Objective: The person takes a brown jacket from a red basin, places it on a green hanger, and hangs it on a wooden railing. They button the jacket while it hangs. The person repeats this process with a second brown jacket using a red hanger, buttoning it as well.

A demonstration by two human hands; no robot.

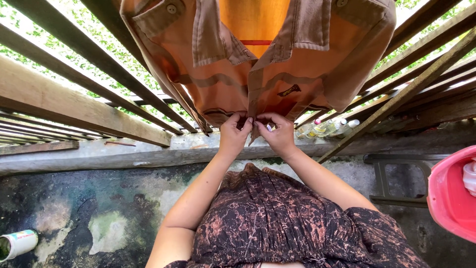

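Note:
An orange-brown button-up shirt (258, 59) hangs in front of me against a wall of slanted wooden slats (74, 106). My left hand (234, 133) pinches the left side of the shirt's front opening near the hem. My right hand (278, 134) pinches the right side of the opening, right next to the left hand. Both sets of fingertips meet at the placket, where a small pale button shows between them. I wear a dark patterned dress (277, 218).
A concrete ledge (124, 156) runs below the slats, with several small bottles (327, 128) on it behind the shirt. A red plastic basin (451, 196) sits at the right edge. A can (17, 244) lies on the mossy floor at lower left.

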